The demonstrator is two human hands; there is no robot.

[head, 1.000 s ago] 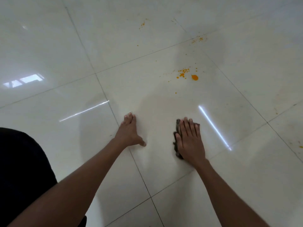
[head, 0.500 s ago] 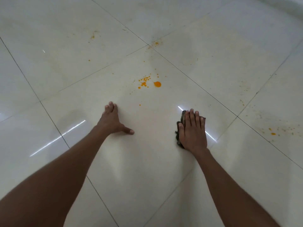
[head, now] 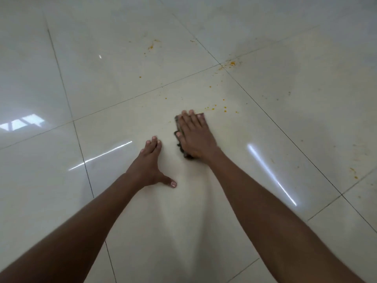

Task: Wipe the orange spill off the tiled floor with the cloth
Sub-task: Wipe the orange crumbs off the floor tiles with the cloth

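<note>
From my remote seat I see the right hand [head: 194, 135] lying flat, fingers straight, pressing the dark cloth [head: 179, 144] onto the pale tiled floor [head: 265, 201]. The left hand [head: 150, 164] lies just beside the cloth on its near left, palm down, fingers straight and thumb splayed, holding nothing. Orange spill [head: 214, 108] specks sit just beyond the cloth's far edge (more cluster farther off, at the tile joint [head: 220, 63]).

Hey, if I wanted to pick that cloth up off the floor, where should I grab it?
Probably the dark cloth's left edge, pinched from the left: it lies flat under the right hand, and only that bunched strip shows.
</note>
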